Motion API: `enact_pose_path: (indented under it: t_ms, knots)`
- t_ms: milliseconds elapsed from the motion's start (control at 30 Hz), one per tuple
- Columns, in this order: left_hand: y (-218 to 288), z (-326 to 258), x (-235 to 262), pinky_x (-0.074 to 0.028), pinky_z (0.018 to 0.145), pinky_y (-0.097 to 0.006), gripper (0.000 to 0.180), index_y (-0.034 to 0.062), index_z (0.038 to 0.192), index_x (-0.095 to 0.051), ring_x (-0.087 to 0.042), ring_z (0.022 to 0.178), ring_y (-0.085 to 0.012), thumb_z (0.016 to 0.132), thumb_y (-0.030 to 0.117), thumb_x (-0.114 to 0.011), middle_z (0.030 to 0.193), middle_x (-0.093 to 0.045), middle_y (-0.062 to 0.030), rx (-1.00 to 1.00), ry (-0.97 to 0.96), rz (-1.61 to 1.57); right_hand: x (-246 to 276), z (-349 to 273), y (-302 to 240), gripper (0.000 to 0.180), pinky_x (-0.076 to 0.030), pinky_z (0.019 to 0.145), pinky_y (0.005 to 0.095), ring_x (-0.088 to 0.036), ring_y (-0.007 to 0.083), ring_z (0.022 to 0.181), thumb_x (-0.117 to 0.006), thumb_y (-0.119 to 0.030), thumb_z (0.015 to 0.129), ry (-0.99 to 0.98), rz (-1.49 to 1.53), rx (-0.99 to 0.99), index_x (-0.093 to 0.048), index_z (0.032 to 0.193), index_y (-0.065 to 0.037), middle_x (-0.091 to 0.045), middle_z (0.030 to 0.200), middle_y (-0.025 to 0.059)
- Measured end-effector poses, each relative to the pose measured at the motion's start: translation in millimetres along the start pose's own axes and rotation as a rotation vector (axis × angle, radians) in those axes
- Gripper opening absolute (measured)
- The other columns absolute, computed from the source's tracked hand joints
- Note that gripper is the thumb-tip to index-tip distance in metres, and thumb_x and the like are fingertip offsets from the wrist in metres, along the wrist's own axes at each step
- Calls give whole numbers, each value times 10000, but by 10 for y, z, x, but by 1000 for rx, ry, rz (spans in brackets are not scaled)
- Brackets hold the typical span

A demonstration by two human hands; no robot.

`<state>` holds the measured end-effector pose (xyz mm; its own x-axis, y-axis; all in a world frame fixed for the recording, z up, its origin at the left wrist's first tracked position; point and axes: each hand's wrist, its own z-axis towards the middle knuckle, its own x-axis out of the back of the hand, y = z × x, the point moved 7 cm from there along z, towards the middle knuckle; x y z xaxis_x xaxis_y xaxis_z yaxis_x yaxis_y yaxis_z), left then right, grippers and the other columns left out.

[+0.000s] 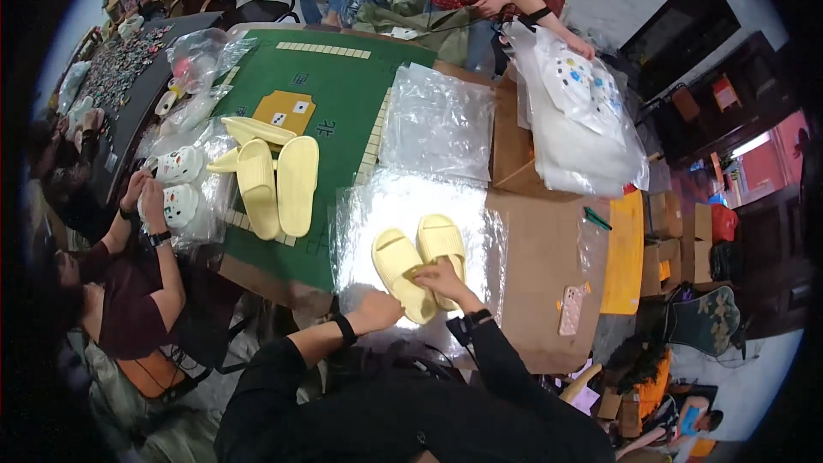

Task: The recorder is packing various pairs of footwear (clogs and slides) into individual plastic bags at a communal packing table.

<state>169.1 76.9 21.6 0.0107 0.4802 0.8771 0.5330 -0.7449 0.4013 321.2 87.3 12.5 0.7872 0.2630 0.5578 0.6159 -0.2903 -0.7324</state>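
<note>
A pair of pale yellow slide sandals lies on clear plastic bags (360, 206) that shine under the light. The left slide (397, 261) tilts slightly, and the right slide (440, 238) is beside it. My right hand (447, 281) is over the rear half of the right slide, with thumb and fingers pinched at its inner edge. Close to the heel of the left slide is my left hand (375, 312), its fingers curled in. What those fingers hold, if anything, is hidden. Another yellow pair (297, 184) lies to the left, partly on more yellow slides (257, 132).
More clear bags (435, 124) lie ahead. A cardboard box (514, 133) with bagged white clogs (570, 81) stands far right, a co-worker's hand (579, 45) on them. At left, another person's hands (147, 193) touch white clogs (178, 165). A phone (572, 310) lies right.
</note>
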Motion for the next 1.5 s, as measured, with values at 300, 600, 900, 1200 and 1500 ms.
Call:
enact_pose_path:
  t_ms: [300, 600, 900, 1200, 1500]
  knots:
    - [340, -426, -721, -287, 975, -506, 321, 123, 1076, -605, -389, 1152, -421, 801, 226, -475, 1160, -471, -258, -57, 154, 99, -161, 33, -183, 439, -168, 1009, 544, -398, 405, 1133, -516, -360, 787, 289, -353, 55, -561, 1039, -3, -514, 1076, 287]
    - [883, -290, -479, -309, 955, -492, 420, 176, 1225, -516, -366, 1191, -368, 807, 207, -492, 1303, -383, -198, -86, 185, 302, 403, -1078, 77, 257, -363, 918, 394, -474, 346, 1049, -585, -129, 788, 579, 326, 162, -584, 978, 44, -506, 1106, 214]
    - [986, -217, -925, -203, 1021, -538, 649, 132, 1388, -299, -208, 1306, -386, 854, 475, -435, 1454, -222, -106, 14, -53, 410, 340, -2150, 475, 280, -445, 782, 277, -581, 197, 906, -570, -94, 817, 248, 374, -48, -579, 1078, 7, -610, 1022, 113]
    - [970, -147, -389, -440, 803, -394, 527, 58, 1239, -468, -537, 893, -320, 733, 165, -568, 1099, -557, -126, -93, 233, -26, -6, -2627, 512, 345, -422, 886, 268, -529, 118, 1015, -532, -43, 862, -252, 747, -1, -494, 1202, 1, -577, 1124, 55]
    - [942, -250, 26, -444, 750, -373, 395, 13, 1159, -540, -544, 809, -318, 783, 130, -556, 968, -602, -164, -132, 517, -53, -80, -2477, 356, 371, -388, 909, 290, -484, 160, 1073, -579, -87, 821, -320, 569, 36, -526, 1180, -5, -527, 1196, 97]
